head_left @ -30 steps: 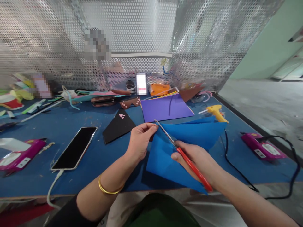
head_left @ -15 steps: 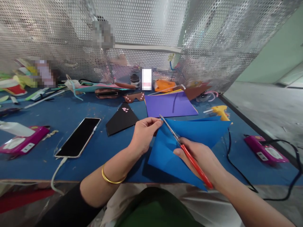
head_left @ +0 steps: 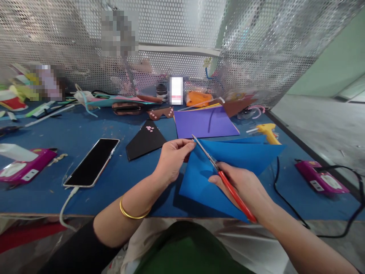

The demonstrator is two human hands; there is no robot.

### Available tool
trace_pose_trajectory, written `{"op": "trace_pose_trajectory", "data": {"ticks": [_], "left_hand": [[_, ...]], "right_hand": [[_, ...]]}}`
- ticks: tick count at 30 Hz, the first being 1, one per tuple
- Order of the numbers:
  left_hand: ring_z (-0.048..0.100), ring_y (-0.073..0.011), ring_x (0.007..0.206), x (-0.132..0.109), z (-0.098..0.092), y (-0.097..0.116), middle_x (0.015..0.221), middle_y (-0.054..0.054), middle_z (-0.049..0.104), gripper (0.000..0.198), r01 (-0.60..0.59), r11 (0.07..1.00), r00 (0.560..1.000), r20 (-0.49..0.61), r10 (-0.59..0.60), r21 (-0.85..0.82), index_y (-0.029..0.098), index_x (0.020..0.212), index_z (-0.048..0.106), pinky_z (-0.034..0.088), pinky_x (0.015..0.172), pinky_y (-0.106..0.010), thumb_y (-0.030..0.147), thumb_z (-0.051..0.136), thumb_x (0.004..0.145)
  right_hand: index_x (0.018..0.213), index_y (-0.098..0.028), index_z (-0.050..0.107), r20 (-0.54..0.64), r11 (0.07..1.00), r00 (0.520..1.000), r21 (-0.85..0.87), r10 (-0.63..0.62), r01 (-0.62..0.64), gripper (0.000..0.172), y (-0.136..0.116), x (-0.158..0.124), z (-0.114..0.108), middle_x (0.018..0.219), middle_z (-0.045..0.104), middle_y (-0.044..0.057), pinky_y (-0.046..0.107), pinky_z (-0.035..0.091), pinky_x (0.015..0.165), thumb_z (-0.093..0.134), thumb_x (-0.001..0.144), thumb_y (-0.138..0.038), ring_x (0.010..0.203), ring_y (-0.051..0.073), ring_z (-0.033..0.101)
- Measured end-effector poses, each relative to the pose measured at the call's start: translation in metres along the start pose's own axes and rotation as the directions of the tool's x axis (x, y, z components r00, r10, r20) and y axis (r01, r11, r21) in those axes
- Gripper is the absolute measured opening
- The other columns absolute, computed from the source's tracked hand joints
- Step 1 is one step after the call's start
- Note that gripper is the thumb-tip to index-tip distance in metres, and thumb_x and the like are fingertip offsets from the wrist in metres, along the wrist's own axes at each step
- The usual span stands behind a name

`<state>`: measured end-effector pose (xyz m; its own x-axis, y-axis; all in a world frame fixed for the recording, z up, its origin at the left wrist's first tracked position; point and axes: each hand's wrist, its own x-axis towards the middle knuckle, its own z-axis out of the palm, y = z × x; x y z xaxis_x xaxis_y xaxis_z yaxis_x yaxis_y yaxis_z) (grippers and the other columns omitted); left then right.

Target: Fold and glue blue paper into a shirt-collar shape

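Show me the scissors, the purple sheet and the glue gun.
Scissors (head_left: 228, 185): head view, on the red handle.
Purple sheet (head_left: 199, 123): head view, on its top face.
Glue gun (head_left: 267, 130): head view, on the yellow body.

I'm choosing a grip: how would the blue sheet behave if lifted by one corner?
The blue sheet is probably light, its edges looking thin. It likely bends without going limp: the upper flap, beyond the right hand, curves only gently.

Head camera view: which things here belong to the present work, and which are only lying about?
In use:
red-handled scissors, in the right hand
blue sheet, pinched by the left hand

Apparently just lying about:
phone
black piece
purple sheet
yellow glue gun
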<state>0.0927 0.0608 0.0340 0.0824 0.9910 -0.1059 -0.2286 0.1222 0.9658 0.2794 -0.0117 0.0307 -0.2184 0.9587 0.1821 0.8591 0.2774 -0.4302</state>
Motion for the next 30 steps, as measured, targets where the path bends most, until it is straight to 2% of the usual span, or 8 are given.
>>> {"op": "trace_pose_trajectory", "data": {"ticks": [5,10,14,18,24,30], "left_hand": [[0.051,-0.0092,0.052,0.002,0.000,-0.002,0.059,0.001,0.060,0.023,0.008,1.000,1.000,0.000,-0.008,-0.005,0.016,0.071,0.072,0.042,0.050,-0.023,0.037,0.079,0.065],[0.053,-0.0098,0.052,0.003,-0.001,-0.003,0.061,0.001,0.062,0.023,0.015,1.000,1.000,-0.019,-0.015,-0.010,0.016,0.073,0.072,0.043,0.051,-0.024,0.036,0.080,0.065],[0.054,-0.0101,0.053,0.004,-0.002,-0.004,0.062,0.000,0.063,0.019,0.010,1.000,0.999,-0.034,-0.010,-0.002,0.017,0.074,0.073,0.043,0.051,-0.024,0.034,0.079,0.067],[0.055,-0.0103,0.054,0.004,-0.001,-0.005,0.063,0.000,0.065,0.018,0.000,1.000,0.999,-0.045,0.000,0.007,0.017,0.074,0.073,0.043,0.052,-0.024,0.034,0.078,0.068],[0.052,-0.0080,0.051,0.001,0.002,-0.003,0.061,0.001,0.063,0.014,0.007,1.000,0.999,-0.037,-0.007,0.005,0.017,0.071,0.073,0.041,0.050,-0.021,0.030,0.077,0.069],[0.051,-0.0079,0.050,0.000,0.003,-0.002,0.058,0.002,0.061,0.017,0.042,0.999,0.999,-0.031,-0.043,-0.010,0.016,0.070,0.072,0.041,0.049,-0.021,0.032,0.079,0.067]], "right_hand": [[0.082,-0.025,0.059,0.012,1.000,1.000,0.031,0.001,-0.001,0.043,0.002,0.003,-0.002,0.063,0.066,0.000,0.027,0.040,0.050,0.045,0.094,-0.063,0.055,0.018,0.063],[0.090,-0.024,0.060,0.094,0.992,0.996,0.125,0.012,-0.024,0.042,0.010,0.004,-0.014,0.065,0.064,-0.001,0.026,0.041,0.051,0.045,0.094,-0.063,0.056,0.017,0.060],[0.093,-0.024,0.058,0.079,1.000,0.997,0.017,-0.026,0.025,0.044,0.015,0.001,-0.023,0.063,0.061,-0.002,0.026,0.038,0.048,0.045,0.092,-0.067,0.051,0.016,0.055],[0.093,-0.023,0.057,0.103,0.995,0.993,-0.083,-0.052,0.061,0.051,0.010,-0.002,-0.024,0.069,0.064,0.001,0.027,0.038,0.047,0.043,0.092,-0.071,0.049,0.015,0.054],[0.101,-0.020,0.059,0.069,0.975,0.994,-0.200,-0.085,0.097,0.056,0.004,-0.001,-0.015,0.079,0.069,0.004,0.029,0.039,0.047,0.038,0.093,-0.071,0.054,0.019,0.061],[0.111,-0.016,0.060,-0.004,0.964,0.994,-0.244,-0.106,0.102,0.072,0.003,0.001,-0.005,0.085,0.072,0.010,0.033,0.043,0.050,0.022,0.094,-0.075,0.064,0.025,0.069]]}}
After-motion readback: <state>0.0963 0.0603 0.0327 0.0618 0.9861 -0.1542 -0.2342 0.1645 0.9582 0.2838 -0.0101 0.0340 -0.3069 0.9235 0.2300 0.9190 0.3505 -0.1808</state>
